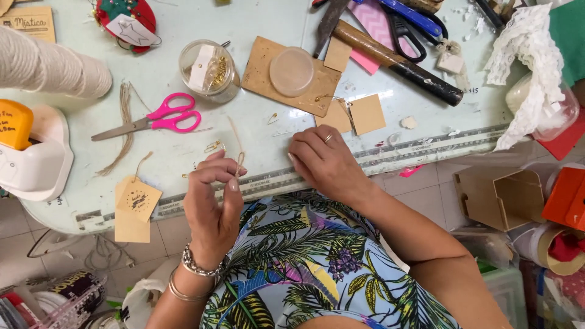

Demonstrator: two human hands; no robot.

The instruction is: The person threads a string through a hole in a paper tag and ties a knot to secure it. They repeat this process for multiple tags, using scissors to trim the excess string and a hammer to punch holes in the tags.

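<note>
Left hand (213, 198) is sitting lower left of centre, fingers curled in, thumb and forefinger pinching a short length of thin tan jute twine (239, 159) that is sticking up from the fingertips. Right hand (326, 161) is lying palm down at frame centre on the pale glass-topped table (256, 122), fingers loosely bent and together, a ring showing on one finger; whether anything is under it, cannot tell. The two hands are near each other, not touching.

Just above the left hand, small gold safety pins (213, 146) are lying on the table. Lower left, a pair of kraft-brown square paper tags with a string loop (137, 204) is lying at the table edge. Pink-handled scissors (152, 120) are lying left of centre, next to a loose bundle of jute strands (124, 125). Above them a clear round plastic jar holding gold pins (208, 70) is standing beside a brown cardboard rectangle carrying a clear round lid (291, 74). Two more small kraft squares (359, 114) are lying just above the right hand. Top centre, a wooden-handled hammer with a black grip (396, 61) is lying diagonally by blue-handled scissors (408, 21). White lace trim (530, 67) is spilling down upper right. A large cone of cream cord (49, 67) is lying upper left.
</note>
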